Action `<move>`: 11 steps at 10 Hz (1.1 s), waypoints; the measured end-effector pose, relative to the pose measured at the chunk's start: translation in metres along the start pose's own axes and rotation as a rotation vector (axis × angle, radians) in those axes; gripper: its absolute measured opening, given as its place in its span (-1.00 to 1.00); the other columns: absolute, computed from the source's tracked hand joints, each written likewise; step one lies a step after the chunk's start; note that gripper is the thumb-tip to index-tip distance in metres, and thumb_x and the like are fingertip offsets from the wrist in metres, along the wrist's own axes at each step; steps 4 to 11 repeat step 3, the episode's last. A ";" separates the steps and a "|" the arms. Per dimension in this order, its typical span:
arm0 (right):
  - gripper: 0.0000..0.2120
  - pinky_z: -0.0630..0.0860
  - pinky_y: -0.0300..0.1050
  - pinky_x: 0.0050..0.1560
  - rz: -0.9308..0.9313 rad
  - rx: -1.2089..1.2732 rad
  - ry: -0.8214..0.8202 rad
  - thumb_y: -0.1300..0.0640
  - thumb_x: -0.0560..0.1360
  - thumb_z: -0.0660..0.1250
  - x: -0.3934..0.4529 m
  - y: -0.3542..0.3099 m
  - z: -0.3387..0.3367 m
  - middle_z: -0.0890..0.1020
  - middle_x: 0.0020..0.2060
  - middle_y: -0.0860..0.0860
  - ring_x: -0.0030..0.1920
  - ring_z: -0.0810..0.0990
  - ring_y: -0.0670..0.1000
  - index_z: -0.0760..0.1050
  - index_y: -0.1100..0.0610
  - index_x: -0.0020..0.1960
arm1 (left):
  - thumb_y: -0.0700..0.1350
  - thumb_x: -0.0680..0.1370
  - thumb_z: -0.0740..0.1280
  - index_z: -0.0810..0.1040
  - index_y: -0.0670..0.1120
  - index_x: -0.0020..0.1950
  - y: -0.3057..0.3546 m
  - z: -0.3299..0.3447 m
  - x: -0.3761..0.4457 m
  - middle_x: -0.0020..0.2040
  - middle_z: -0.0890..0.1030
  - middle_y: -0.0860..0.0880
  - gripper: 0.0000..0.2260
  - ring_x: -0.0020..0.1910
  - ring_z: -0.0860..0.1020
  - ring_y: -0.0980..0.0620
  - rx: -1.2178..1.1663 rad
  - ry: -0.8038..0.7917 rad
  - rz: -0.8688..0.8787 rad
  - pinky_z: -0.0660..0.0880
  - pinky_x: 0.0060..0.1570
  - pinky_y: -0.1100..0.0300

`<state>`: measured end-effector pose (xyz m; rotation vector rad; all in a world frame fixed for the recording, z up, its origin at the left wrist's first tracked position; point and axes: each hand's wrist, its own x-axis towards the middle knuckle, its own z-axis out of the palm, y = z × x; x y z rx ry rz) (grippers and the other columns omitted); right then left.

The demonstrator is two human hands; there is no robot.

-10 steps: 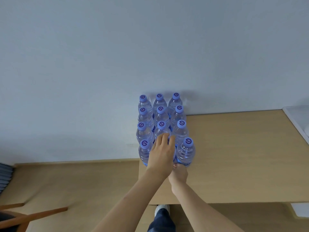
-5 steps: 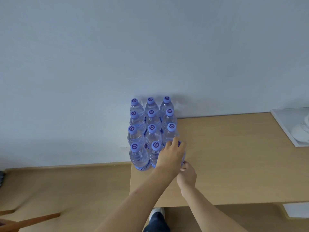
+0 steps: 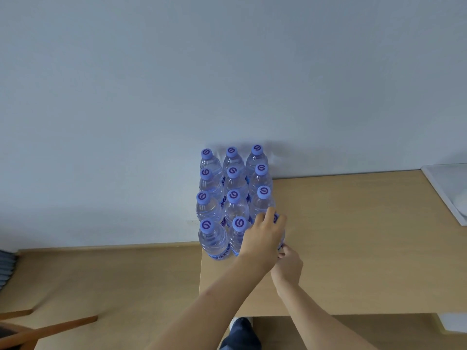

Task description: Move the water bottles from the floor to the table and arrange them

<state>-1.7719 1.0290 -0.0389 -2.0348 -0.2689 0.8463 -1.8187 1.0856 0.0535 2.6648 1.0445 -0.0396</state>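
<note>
Water bottles [image 3: 235,195] standing upright on the left rear corner of the table [image 3: 353,236], packed tight against the wall [image 3: 227,72]. Count: eleven caps fully showing, arranged three across and four deep; a twelfth bottle [image 3: 281,236] is sitting at the front right of the block, mostly covered by a hand, only a sliver of its cap and its clear side showing. Twelve in all, neighbours touching or just beside one another.

Bottles are clear ribbed plastic, round-shouldered, filled with water. Caps are round, matte periwinkle-blue, each printed with a darker purple swirl. Blue label bands are peeking out low between the bodies.

Left hand [image 3: 264,238] is draping over the top of the twelfth bottle, fingers curled down around its cap and shoulder, gripping it. Right hand [image 3: 288,267] is lying just below on the near side, fingertips pinching in at that bottle's lower body; how firm the hold is, cannot tell. Both forearms bare.

Table is light, smooth wood-look laminate, square-edged. Floor [image 3: 101,279] is showing a similar pale wood tone. Wall is plain, flat, blue-grey. One white flat tray-like thing [image 3: 449,188] is lying at the table's right edge, partly cut off. One reddish wooden chair frame [image 3: 48,327] is showing at lower left. One dark trouser leg and white shoe [image 3: 241,329] are showing below the table edge.
</note>
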 end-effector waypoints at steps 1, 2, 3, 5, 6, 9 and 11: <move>-0.84 0.56 0.01 -0.04 0.037 -0.019 -0.054 0.31 0.47 0.32 -0.001 -0.002 -0.007 0.57 -0.19 0.01 -0.14 0.56 0.05 0.48 0.07 -0.06 | -0.25 0.48 0.37 0.25 -0.07 0.43 -0.003 0.003 -0.003 0.43 0.21 -0.09 -0.43 0.30 0.34 -0.11 -0.049 0.036 0.014 0.55 -0.09 0.06; -0.70 0.51 -0.04 -0.05 0.056 -0.071 -0.139 0.24 0.44 0.35 0.004 -0.001 -0.018 0.62 -0.05 0.05 -0.06 0.58 0.08 0.52 0.11 0.17 | -0.11 0.55 0.31 0.29 -0.06 0.44 -0.012 0.002 -0.015 0.48 0.23 -0.04 -0.53 0.35 0.34 -0.07 -0.201 0.172 0.034 0.51 -0.06 0.10; -0.51 0.41 -0.13 0.03 0.002 -0.055 -0.063 0.27 0.47 0.30 0.014 -0.015 -0.034 0.58 0.20 0.12 0.14 0.55 0.12 0.41 0.15 0.40 | -0.08 0.58 0.26 0.44 -0.12 0.29 -0.025 -0.008 -0.030 0.34 0.45 -0.02 -0.70 0.24 0.47 -0.04 -0.283 0.391 0.075 0.56 -0.14 0.07; -0.51 0.41 -0.13 0.03 0.002 -0.055 -0.063 0.27 0.47 0.30 0.014 -0.015 -0.034 0.58 0.20 0.12 0.14 0.55 0.12 0.41 0.15 0.40 | -0.08 0.58 0.26 0.44 -0.12 0.29 -0.025 -0.008 -0.030 0.34 0.45 -0.02 -0.70 0.24 0.47 -0.04 -0.283 0.391 0.075 0.56 -0.14 0.07; -0.51 0.41 -0.13 0.03 0.002 -0.055 -0.063 0.27 0.47 0.30 0.014 -0.015 -0.034 0.58 0.20 0.12 0.14 0.55 0.12 0.41 0.15 0.40 | -0.08 0.58 0.26 0.44 -0.12 0.29 -0.025 -0.008 -0.030 0.34 0.45 -0.02 -0.70 0.24 0.47 -0.04 -0.283 0.391 0.075 0.56 -0.14 0.07; -0.51 0.41 -0.13 0.03 0.002 -0.055 -0.063 0.27 0.47 0.30 0.014 -0.015 -0.034 0.58 0.20 0.12 0.14 0.55 0.12 0.41 0.15 0.40 | -0.08 0.58 0.26 0.44 -0.12 0.29 -0.025 -0.008 -0.030 0.34 0.45 -0.02 -0.70 0.24 0.47 -0.04 -0.283 0.391 0.075 0.56 -0.14 0.07; -0.51 0.41 -0.13 0.03 0.002 -0.055 -0.063 0.27 0.47 0.30 0.014 -0.015 -0.034 0.58 0.20 0.12 0.14 0.55 0.12 0.41 0.15 0.40 | -0.08 0.58 0.26 0.44 -0.12 0.29 -0.025 -0.008 -0.030 0.34 0.45 -0.02 -0.70 0.24 0.47 -0.04 -0.283 0.391 0.075 0.56 -0.14 0.07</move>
